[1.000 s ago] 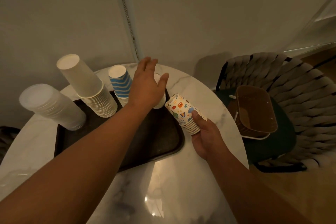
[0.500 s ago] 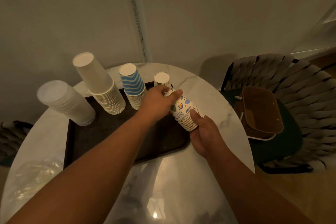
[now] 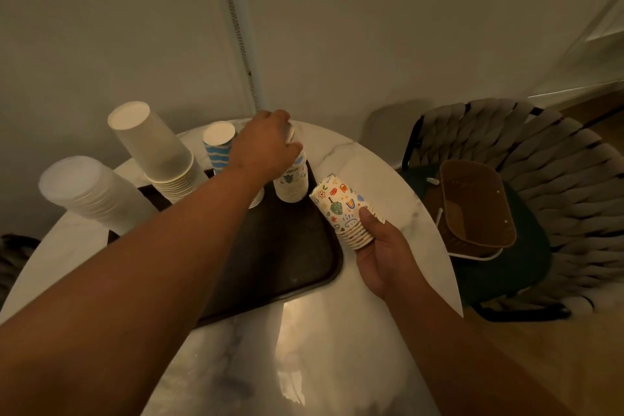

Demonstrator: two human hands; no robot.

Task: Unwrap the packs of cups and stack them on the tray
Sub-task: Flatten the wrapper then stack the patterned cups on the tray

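Your left hand (image 3: 261, 149) curls its fingers over the small patterned paper cup stack (image 3: 292, 179) standing on the dark brown tray (image 3: 304, 263). Your right hand (image 3: 381, 246) clamps a tilted stack of colourful printed paper cups (image 3: 341, 213) just right of it. The cups look light and crushable; grip the rims gently.

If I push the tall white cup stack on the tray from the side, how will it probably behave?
The tall white cup stack probably tips rather than slides: it is high, narrow and already leaning on the tray. It is likely light, being nested paper cups. The upper cups might slip off the lower ones, since only nesting seems to hold them.
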